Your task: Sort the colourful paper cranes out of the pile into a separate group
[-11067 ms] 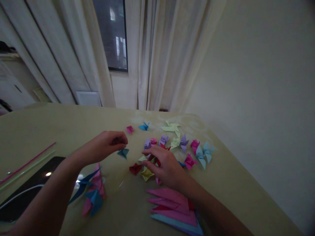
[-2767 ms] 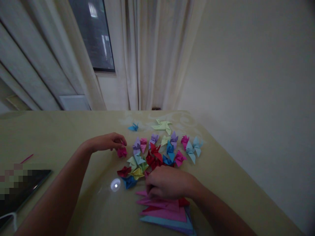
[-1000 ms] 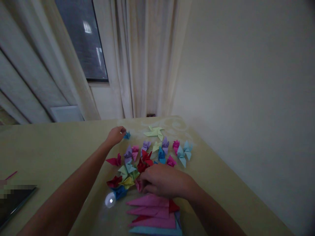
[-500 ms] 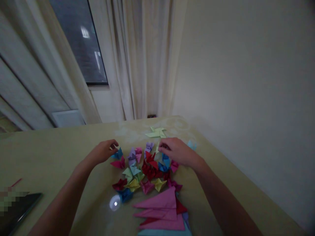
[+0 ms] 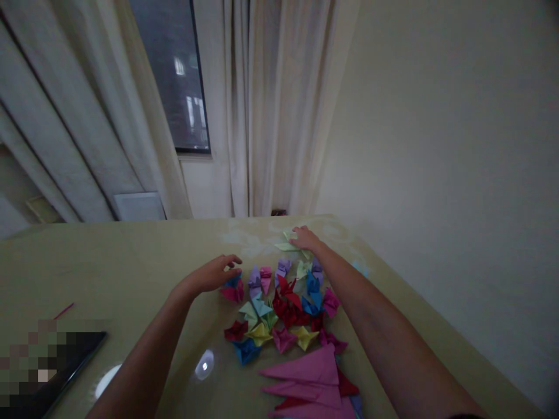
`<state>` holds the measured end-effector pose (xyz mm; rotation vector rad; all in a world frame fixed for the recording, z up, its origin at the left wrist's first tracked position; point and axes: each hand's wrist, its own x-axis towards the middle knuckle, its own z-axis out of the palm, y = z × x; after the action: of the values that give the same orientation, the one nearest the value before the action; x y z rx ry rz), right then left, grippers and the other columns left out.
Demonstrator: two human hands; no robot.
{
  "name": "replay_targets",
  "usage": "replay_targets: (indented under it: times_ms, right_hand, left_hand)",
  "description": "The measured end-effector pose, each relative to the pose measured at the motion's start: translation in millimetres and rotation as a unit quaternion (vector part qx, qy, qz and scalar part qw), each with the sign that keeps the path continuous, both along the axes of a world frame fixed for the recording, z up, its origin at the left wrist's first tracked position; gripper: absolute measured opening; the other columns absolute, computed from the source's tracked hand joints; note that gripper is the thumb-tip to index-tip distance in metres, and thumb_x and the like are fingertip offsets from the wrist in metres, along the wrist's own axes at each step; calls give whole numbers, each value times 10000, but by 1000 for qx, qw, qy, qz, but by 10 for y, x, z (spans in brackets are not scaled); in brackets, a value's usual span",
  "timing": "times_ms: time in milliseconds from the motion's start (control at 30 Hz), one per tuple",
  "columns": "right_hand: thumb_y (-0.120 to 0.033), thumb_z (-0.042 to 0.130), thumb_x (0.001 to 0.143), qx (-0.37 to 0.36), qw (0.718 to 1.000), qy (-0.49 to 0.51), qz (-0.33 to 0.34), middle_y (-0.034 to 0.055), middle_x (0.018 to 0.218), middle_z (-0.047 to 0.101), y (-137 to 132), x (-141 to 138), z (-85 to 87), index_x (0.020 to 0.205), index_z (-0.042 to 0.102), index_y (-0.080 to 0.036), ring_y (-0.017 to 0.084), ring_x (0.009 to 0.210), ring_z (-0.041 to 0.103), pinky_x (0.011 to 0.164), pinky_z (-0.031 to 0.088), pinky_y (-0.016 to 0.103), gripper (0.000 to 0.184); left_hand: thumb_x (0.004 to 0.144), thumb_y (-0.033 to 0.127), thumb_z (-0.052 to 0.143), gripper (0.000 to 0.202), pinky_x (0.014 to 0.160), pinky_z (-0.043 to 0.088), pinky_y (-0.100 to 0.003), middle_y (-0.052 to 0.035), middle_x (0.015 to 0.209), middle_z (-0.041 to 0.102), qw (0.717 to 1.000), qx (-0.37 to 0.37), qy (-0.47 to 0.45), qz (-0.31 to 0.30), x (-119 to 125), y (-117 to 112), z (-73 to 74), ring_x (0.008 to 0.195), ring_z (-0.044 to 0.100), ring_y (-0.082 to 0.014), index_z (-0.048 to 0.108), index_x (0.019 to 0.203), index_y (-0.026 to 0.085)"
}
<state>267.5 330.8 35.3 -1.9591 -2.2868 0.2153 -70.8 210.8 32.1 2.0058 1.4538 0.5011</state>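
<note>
Several small folded paper shapes [image 5: 279, 302] in red, pink, purple, blue, yellow and green lie bunched on the yellowish table [image 5: 109, 267]. My left hand [image 5: 213, 273] hovers at the cluster's left edge, fingers loosely curled and apart, just above a small blue piece [image 5: 234, 281] and a pink piece [image 5: 231, 292]. My right hand [image 5: 304, 237] reaches to the far side and rests on a pale green pinwheel [image 5: 286, 244]; whether its fingers grip the pinwheel is unclear. Larger pink folded sheets [image 5: 312, 378] lie stacked close to me.
A dark flat device [image 5: 65, 364] lies at the near left, partly blurred out. A thin pink stick [image 5: 63, 310] rests beyond it. Curtains [image 5: 262, 105] and a dark window [image 5: 174, 70] stand behind the table. A plain wall [image 5: 437, 145] runs along the table's right edge.
My right hand has moved from the purple and blue pieces out to the green pinwheel at the far side. My left hand has let go of the blue piece beside the pink one.
</note>
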Motion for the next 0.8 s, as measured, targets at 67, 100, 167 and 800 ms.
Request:
replay_targets:
  times_ms: [67, 100, 167, 800]
  right_hand:
    - [-375, 687, 1044, -24, 999, -15, 19, 117, 1382, 634, 32, -21, -77, 1358, 635, -188, 277, 1170, 668, 990, 590, 497, 369]
    - [-367, 689, 1043, -34, 999, -19, 30, 116, 1373, 639, 39, -31, -104, 1350, 640, -185, 275, 1164, 672, 984, 594, 492, 360]
    - [-362, 689, 1044, -47, 997, -19, 56, 113, 1359, 648, 44, -42, -132, 1331, 650, -183, 270, 1155, 677, 979, 597, 485, 340]
    - [-561, 419, 1076, 72, 972, 208, -81, 181, 1394, 699, -1068, 2062, -53, 1292, 747, -173, 334, 1373, 599, 1240, 367, 534, 552]
  left_hand:
    - [801, 627, 598, 569, 855, 604, -385, -124, 1167, 782, 1000, -18, -13, -14, 58, 1, -66, 963, 754, -292, 730, 1160, 206]
    - [805, 629, 596, 571, 855, 605, -381, -124, 1177, 783, 999, -23, -20, -18, 89, 1, -85, 960, 754, -288, 729, 1161, 203]
    - [813, 644, 593, 584, 857, 605, -381, -124, 1200, 780, 999, -28, -30, -25, 146, -2, -94, 971, 750, -286, 725, 1167, 199]
    - [842, 861, 549, 870, 1186, 475, -434, -142, 1499, 655, 988, -37, -130, -80, 517, -82, -45, 1393, 596, -354, 687, 1375, 189]
